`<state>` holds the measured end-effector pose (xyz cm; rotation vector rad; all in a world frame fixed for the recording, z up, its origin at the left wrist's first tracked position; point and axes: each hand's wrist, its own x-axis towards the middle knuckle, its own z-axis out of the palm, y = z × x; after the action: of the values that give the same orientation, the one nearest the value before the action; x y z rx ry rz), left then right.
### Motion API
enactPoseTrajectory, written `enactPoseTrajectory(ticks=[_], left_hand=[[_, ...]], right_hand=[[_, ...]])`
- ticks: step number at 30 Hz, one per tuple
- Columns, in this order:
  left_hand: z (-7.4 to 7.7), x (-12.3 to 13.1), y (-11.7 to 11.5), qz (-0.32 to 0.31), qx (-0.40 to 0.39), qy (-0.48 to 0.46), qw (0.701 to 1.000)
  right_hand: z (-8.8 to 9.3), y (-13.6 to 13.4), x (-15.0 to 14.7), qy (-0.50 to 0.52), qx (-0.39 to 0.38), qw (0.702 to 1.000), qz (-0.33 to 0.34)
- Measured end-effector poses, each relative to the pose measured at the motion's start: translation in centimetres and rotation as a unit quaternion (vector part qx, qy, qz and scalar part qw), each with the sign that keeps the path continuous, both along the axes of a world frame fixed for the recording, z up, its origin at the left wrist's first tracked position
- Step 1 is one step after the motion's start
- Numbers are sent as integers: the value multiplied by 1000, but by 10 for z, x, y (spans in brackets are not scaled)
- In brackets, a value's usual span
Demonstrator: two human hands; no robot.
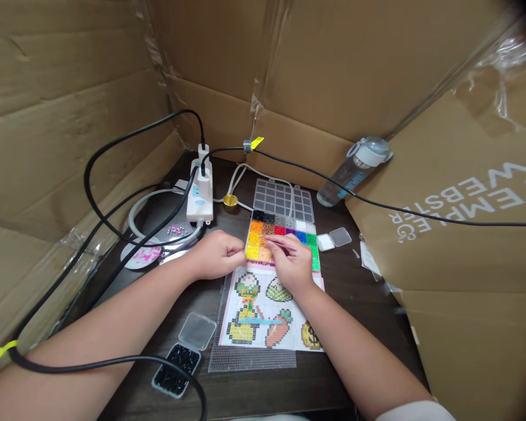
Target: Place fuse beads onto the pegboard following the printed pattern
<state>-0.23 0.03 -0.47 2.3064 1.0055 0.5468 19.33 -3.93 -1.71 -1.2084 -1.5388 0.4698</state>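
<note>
Pink tweezers (280, 243) are pinched in my right hand (294, 260), their tips down at the orange and tan compartments of the bead box (253, 252). This box has many small compartments of coloured beads, and its clear gridded lid (284, 200) lies folded back. Curled closed, my left hand (219, 255) rests at the box's left edge; whatever its fingers hold is hidden. Below both hands lies a pattern sheet (263, 298) with pixel pictures, including a carrot (278, 328). A clear pegboard (252, 359) shows from under the sheet, with a blue strip (259, 321) across the pictures.
A small case of black pieces (175, 371) stands open at front left. Behind my left hand are a white power strip (200, 199), black cables (144, 123) and a dish with pink beads (134, 258). A water bottle (350, 175) leans against the cardboard wall (456, 175).
</note>
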Motion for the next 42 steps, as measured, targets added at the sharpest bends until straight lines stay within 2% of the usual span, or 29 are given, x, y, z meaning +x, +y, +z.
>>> enactPoseTrajectory(ticks=[8,21,26,34,42], left_hand=[[0,0,0,-2,10,-5,1000],[1,0,0,-1,-8,6,1000],[1,1,0,0,-1,4,1000],[3,3,-1,1,-3,0,1000],[1,2,1,-3,11,5,1000]], right_hand=[[-1,1,3,19,-29,999,-18],[3,7,-2,53,-11,997,-58],[7,12,-5,40,-19,997,-64],[1,12,-1,44,4,997,-71],[2,16,-1,-15,-3,997,-80]])
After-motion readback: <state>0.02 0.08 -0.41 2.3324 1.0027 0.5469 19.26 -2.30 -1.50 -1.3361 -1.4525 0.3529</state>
